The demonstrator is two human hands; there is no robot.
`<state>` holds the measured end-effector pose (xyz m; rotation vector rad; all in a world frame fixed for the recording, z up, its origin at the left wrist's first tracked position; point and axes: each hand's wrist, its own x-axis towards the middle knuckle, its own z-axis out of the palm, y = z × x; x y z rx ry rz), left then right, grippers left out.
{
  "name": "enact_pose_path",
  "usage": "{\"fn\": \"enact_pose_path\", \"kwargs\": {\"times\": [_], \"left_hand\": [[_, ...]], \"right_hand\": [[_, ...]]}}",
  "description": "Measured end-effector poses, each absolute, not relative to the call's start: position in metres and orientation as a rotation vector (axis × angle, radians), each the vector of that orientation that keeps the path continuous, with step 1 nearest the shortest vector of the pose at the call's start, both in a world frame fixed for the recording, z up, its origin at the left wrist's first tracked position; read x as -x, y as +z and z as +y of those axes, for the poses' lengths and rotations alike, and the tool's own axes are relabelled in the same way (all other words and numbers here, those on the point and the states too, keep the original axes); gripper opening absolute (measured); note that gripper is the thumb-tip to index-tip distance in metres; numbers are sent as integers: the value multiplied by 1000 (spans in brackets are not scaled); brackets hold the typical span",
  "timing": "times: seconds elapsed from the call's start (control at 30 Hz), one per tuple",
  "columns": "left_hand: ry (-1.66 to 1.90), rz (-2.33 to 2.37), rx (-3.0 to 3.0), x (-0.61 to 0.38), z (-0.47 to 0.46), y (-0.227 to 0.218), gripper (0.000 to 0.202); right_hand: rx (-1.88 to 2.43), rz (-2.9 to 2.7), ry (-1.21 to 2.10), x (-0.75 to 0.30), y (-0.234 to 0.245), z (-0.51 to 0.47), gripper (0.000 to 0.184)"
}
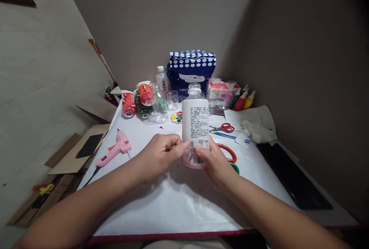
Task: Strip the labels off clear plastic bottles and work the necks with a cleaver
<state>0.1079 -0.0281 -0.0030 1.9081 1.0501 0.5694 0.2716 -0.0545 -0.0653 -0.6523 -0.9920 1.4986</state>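
Observation:
An uncapped clear plastic bottle [195, 122] with a white printed label stands upright above the white table sheet [178, 203], held between both hands. My right hand [213, 161] wraps round its lower part from the right. My left hand [162, 152] pinches the label's lower left edge with thumb and fingertips. A red ring [230, 151] and a green ring [235, 168] lie just behind my right hand.
A pink glue gun [115, 149] lies at left. Painted bottle figures [138, 102], clear cups [173, 99], a capped bottle [162, 79] and a blue dotted bag [191, 70] stand at the back. Red scissors [224, 127], paint bottles [242, 101], crumpled paper [255, 124] and a black slab [291, 177] are right.

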Motion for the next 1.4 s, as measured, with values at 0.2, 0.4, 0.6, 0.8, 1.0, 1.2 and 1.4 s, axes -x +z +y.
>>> {"fn": "enact_pose_path", "kwargs": {"times": [0.2, 0.4, 0.6, 0.8, 1.0, 1.2, 1.4], "left_hand": [[339, 1168, -2022, -108, -29, -4, 41], [196, 1167, -2070, -100, -30, 0, 44], [145, 1032, -2026, -95, -35, 12, 30], [197, 1134, -2078, -102, -32, 6, 30], [175, 1064, -1935, -103, -30, 7, 33], [365, 865, -1486, -95, -15, 10, 29], [588, 777, -1250, -86, 7, -3, 30]], "right_hand": [[821, -1255, 1271, -271, -61, -56, 43], [767, -1240, 1443, -272, -67, -52, 53], [663, -1100, 1607, -276, -72, -49, 51], [920, -1206, 1432, -273, -68, -50, 43], [876, -1105, 1497, -270, -64, -53, 54], [536, -760, 1855, -280, -56, -51, 33], [577, -769, 1733, -293, -47, -49, 36]]}}
